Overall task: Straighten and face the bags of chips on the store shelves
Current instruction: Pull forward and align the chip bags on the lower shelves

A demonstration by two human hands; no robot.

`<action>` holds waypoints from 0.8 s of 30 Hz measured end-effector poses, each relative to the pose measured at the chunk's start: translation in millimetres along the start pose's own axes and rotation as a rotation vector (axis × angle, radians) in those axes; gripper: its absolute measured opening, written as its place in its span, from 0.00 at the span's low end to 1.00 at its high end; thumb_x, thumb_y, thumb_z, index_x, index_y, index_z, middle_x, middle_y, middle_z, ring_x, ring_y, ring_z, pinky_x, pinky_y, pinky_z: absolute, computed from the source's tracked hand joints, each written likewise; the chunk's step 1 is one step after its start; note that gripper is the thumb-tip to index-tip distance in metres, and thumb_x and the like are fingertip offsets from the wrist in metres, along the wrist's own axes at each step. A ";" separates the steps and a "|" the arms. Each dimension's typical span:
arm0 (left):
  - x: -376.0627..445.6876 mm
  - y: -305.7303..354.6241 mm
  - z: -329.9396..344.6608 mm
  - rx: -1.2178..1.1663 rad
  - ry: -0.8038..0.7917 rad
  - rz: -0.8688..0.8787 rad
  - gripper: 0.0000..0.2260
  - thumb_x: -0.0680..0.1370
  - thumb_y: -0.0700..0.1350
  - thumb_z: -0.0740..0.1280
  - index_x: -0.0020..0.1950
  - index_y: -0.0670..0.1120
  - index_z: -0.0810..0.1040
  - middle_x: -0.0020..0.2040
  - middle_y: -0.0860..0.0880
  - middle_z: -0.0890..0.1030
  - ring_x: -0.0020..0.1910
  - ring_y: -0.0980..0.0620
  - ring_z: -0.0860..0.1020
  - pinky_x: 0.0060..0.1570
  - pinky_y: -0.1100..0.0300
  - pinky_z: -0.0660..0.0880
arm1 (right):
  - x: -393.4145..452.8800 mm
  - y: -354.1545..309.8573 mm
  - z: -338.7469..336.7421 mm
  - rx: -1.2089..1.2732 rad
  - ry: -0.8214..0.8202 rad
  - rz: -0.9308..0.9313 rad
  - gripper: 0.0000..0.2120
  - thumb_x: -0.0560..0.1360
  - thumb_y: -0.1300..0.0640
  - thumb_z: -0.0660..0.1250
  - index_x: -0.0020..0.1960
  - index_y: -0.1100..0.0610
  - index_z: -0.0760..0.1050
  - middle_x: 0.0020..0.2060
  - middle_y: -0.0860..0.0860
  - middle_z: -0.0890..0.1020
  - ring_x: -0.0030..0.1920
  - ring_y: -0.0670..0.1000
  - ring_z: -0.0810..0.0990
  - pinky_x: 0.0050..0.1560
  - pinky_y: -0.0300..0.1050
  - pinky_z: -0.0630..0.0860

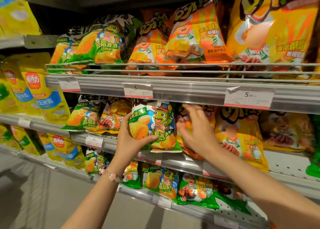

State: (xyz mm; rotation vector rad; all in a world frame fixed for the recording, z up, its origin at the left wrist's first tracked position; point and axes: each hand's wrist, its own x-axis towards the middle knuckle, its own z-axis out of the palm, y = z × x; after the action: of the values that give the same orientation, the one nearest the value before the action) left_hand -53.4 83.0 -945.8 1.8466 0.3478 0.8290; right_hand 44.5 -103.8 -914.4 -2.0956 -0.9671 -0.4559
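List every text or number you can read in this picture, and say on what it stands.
"5.90": price tag on the shelf rail.
"5": middle price tag; its other digits are blurred.
"层层波浪": green bag held by the left hand.
"玉米粒": yellow bag at left.
Other tags' small print: unreadable.

Middle shelf front: the left hand (129, 138) grips a green chip bag (154, 126) at the shelf's edge, filling the gap beside the right hand (195, 126), whose fingers are spread against orange bags (188, 118) packed behind.
Overhead: the price rail (190, 94) with its price tags (248, 97) hangs just above both hands.
Upper shelf: a wire guard (138, 68) bars the bags' lower front.
Right of the yellow bag (240, 133): bare perforated shelf (285, 164) lies open.
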 end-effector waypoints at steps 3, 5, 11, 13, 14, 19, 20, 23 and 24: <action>5.8 2.1 -4.2 0.011 0.020 -0.014 0.43 0.60 0.43 0.81 0.71 0.51 0.63 0.61 0.54 0.71 0.60 0.55 0.73 0.52 0.69 0.74 | 7.9 -19.0 23.0 0.189 -0.227 0.095 0.36 0.75 0.43 0.66 0.76 0.51 0.53 0.70 0.52 0.65 0.68 0.50 0.67 0.63 0.40 0.66; 10.1 3.3 -7.7 0.042 0.032 -0.001 0.43 0.62 0.43 0.81 0.71 0.49 0.63 0.62 0.54 0.71 0.59 0.57 0.71 0.46 0.77 0.69 | 17.1 -24.5 40.2 0.303 -0.278 0.200 0.42 0.71 0.40 0.69 0.77 0.49 0.50 0.70 0.52 0.68 0.68 0.52 0.69 0.66 0.49 0.69; 30.1 -7.6 -19.7 0.111 -0.040 0.014 0.42 0.62 0.47 0.81 0.71 0.51 0.63 0.64 0.54 0.69 0.63 0.55 0.70 0.58 0.66 0.70 | 29.2 -25.1 68.6 0.443 -0.204 0.338 0.44 0.69 0.46 0.73 0.76 0.48 0.51 0.63 0.48 0.74 0.63 0.51 0.74 0.63 0.50 0.72; 36.5 -9.4 -22.2 0.132 -0.094 0.009 0.42 0.63 0.47 0.80 0.72 0.50 0.62 0.63 0.54 0.69 0.62 0.56 0.70 0.58 0.65 0.71 | 28.4 -23.3 74.1 0.443 -0.128 0.355 0.44 0.67 0.45 0.74 0.75 0.47 0.53 0.62 0.46 0.75 0.62 0.50 0.75 0.62 0.53 0.74; 39.9 -10.3 -24.4 0.131 -0.133 0.008 0.42 0.64 0.48 0.80 0.72 0.51 0.62 0.63 0.55 0.69 0.61 0.56 0.70 0.58 0.63 0.71 | 28.5 -22.7 76.6 0.435 -0.097 0.366 0.44 0.66 0.44 0.74 0.75 0.46 0.54 0.62 0.47 0.75 0.62 0.51 0.76 0.61 0.54 0.74; 62.0 -21.9 -55.6 -0.034 -0.134 -0.013 0.26 0.69 0.51 0.74 0.65 0.56 0.70 0.59 0.51 0.76 0.53 0.58 0.77 0.50 0.59 0.75 | 38.2 -23.6 78.9 0.470 0.009 0.399 0.40 0.69 0.49 0.75 0.75 0.53 0.58 0.65 0.52 0.74 0.65 0.53 0.72 0.64 0.53 0.71; 66.6 -28.7 -62.9 -0.009 -0.027 0.000 0.21 0.71 0.47 0.72 0.62 0.54 0.72 0.59 0.48 0.76 0.51 0.56 0.78 0.49 0.57 0.74 | 40.9 -23.2 77.9 0.471 0.014 0.411 0.40 0.69 0.48 0.74 0.75 0.54 0.59 0.64 0.52 0.74 0.64 0.54 0.73 0.64 0.53 0.71; 82.5 -53.3 -78.4 0.482 0.066 0.000 0.29 0.68 0.52 0.68 0.68 0.52 0.68 0.68 0.43 0.67 0.66 0.41 0.67 0.63 0.48 0.67 | 46.8 -21.1 75.4 0.432 0.022 0.414 0.39 0.69 0.49 0.74 0.74 0.56 0.60 0.62 0.53 0.76 0.62 0.55 0.74 0.60 0.49 0.72; 85.6 -59.7 -79.5 0.621 0.015 -0.036 0.34 0.68 0.57 0.70 0.72 0.52 0.64 0.72 0.42 0.61 0.72 0.40 0.59 0.68 0.47 0.61 | 47.1 -20.5 75.0 0.413 0.023 0.410 0.39 0.70 0.49 0.74 0.74 0.57 0.60 0.63 0.54 0.76 0.63 0.56 0.74 0.59 0.47 0.72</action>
State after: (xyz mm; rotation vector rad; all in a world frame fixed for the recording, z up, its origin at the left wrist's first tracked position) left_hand -38.0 213.3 -948.7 2.3949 0.7057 0.7602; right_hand 59.6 -14.8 -924.7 -1.8360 -0.5366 -0.0602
